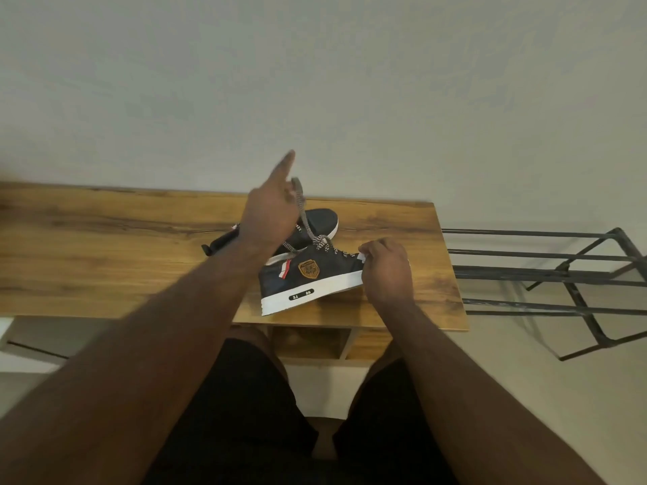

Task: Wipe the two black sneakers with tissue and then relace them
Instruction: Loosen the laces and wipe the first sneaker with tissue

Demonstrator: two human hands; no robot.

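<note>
Head view, single frame. Wooden tabletop, set against a pale wall, is carrying two black sneakers toward its right end. Near sneaker, white-soled with a gold badge on its side, is lying tilted close to the front edge, its toe pointing toward the right edge. Far sneaker is sitting just behind it, nearer the wall edge, partly hidden by the left hand. The left hand is raised above the shoes, forefinger extended, its grip pinching a grey patterned lace that is running taut down to the near sneaker's eyelets. The right hand is steadying the toe of the near sneaker, its grip closed on a small white piece, seemingly tissue. A black elongated item, unidentifiable, is lying on the tabletop left of the shoes. A dark metal rack is standing beyond the right edge. Progress, as judged: wiping appears finished or nearly so, and lacing of the near sneaker is under way; the far sneaker's lacing state is hidden, so it is probably still outstanding.
</note>
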